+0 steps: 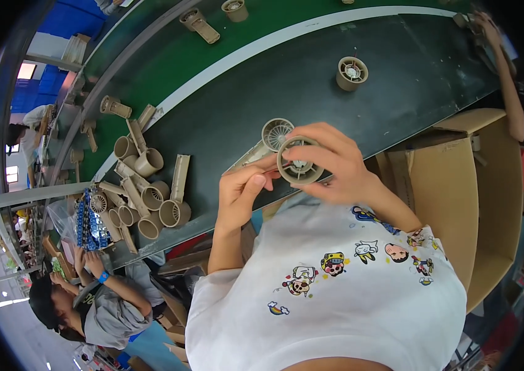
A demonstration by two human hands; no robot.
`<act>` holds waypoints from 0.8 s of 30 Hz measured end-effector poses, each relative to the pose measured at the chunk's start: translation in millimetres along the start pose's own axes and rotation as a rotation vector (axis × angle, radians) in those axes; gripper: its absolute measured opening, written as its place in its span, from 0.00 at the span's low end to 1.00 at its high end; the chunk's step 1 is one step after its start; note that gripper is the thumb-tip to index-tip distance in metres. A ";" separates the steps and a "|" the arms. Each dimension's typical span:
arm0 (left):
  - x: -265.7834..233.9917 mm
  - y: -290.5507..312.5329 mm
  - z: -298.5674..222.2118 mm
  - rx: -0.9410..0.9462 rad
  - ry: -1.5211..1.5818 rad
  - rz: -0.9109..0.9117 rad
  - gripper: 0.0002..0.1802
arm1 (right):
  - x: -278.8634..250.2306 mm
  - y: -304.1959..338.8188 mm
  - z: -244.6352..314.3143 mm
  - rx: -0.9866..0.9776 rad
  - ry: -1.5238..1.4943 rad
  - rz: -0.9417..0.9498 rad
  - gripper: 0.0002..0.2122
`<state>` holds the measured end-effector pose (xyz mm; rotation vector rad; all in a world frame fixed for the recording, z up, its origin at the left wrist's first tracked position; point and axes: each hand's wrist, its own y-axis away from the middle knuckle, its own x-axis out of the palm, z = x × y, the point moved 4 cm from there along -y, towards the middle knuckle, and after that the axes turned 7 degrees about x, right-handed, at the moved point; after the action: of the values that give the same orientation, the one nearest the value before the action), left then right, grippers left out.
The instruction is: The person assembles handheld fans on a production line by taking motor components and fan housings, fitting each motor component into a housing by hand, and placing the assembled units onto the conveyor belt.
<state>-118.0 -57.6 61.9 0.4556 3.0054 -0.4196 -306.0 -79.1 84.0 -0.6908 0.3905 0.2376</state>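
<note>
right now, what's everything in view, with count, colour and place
held round housing: one, tan, centre
grilled housing: one, tan, just beyond it
loose round housing: one, tan, upper right
piled housings: several, tan, left
table: one, dark, centre
green surface: one, green, beyond the table
scattered housings: several, tan, on the green surface
large cardboard box: one, brown, right
small parts: many, blue, left
co-workers: several, nearest in grey, lower left
shirt: one, white, bottom
left hand: one, bare, centre
right hand: one, bare, gripping the held round housing
</note>
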 end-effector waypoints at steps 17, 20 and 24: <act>0.9 19.3 5.3 -0.255 0.728 -0.153 0.20 | 5.6 -9.2 -3.4 0.015 -0.316 0.093 0.17; 3.0 18.3 5.4 -0.304 0.756 -0.190 0.20 | 4.6 -8.9 -3.5 0.021 -0.346 0.100 0.17; 4.8 16.5 8.1 -0.265 0.715 -0.212 0.18 | 4.2 -10.0 -3.5 0.061 -0.324 0.079 0.16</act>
<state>-117.4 -43.3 49.3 0.3108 3.7379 0.1891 -299.8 -88.6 85.4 -0.5653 0.1151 0.4046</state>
